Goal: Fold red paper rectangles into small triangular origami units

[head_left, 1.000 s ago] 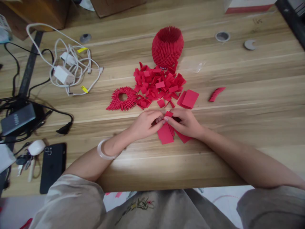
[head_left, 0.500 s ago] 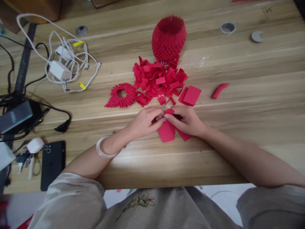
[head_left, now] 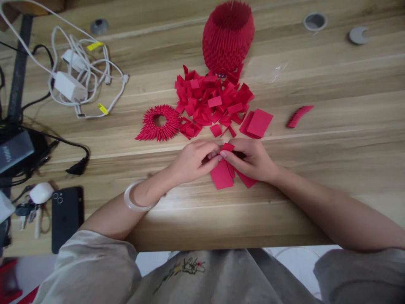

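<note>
Between my left hand [head_left: 198, 158] and my right hand [head_left: 251, 158] is a small red paper piece [head_left: 227, 147], pinched by the fingers and thumbs of both. Flat red paper sheets [head_left: 222, 175] lie on the table under my hands, partly covered by them. Just beyond is a heap of folded red paper pieces [head_left: 215, 101]. A small stack of red paper rectangles [head_left: 260, 123] rests right of the heap. To its left lies a spiky red paper ring [head_left: 172, 122] with a pointed end. A round red folded-paper vase [head_left: 226, 42] stands behind the heap.
A short curved strip of joined red pieces [head_left: 299, 116] lies at the right. White cables with a charger [head_left: 70, 86] sprawl at the left, above a black plug [head_left: 77, 166] and a phone [head_left: 67, 219]. Behind are a table hole [head_left: 315, 21] and its grey cover [head_left: 358, 35].
The view has shifted slightly, so the far objects sit higher and more spread out. Both hands keep the same pinch on the paper piece; nothing on the table has visibly moved.
</note>
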Demonstrator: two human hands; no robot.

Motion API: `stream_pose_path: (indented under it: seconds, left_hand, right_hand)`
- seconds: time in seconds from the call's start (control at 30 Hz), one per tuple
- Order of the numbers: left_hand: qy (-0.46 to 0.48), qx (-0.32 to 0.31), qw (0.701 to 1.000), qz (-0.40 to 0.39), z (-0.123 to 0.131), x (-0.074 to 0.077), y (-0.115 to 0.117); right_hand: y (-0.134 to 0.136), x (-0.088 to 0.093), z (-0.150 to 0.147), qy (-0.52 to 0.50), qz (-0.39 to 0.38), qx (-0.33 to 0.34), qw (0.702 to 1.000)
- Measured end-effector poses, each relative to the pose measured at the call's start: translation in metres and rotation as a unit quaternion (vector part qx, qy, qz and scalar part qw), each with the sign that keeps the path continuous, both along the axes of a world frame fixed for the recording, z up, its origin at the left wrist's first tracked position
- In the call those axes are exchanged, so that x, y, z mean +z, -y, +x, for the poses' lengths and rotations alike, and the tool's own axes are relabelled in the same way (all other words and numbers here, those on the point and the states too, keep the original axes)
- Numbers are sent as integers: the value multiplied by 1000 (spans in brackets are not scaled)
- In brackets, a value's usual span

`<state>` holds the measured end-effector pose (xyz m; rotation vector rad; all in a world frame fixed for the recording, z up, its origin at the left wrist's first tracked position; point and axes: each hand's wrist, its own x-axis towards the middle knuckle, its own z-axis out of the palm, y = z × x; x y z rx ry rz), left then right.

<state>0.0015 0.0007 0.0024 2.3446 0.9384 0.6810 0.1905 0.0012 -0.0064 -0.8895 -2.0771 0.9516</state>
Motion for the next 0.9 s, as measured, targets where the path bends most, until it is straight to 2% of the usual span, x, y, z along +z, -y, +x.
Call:
stream_pose_path:
  seconds: [0.3,0.9]
  left_hand:
    - [6,1,1000,-9,-1,-2,0]
    - [8,-1,1000,-11,-1,0,1]
  right_hand:
    - [0,3,0,-3,-22,16,1000]
    - [1,1,-1,2,-3,8,1000]
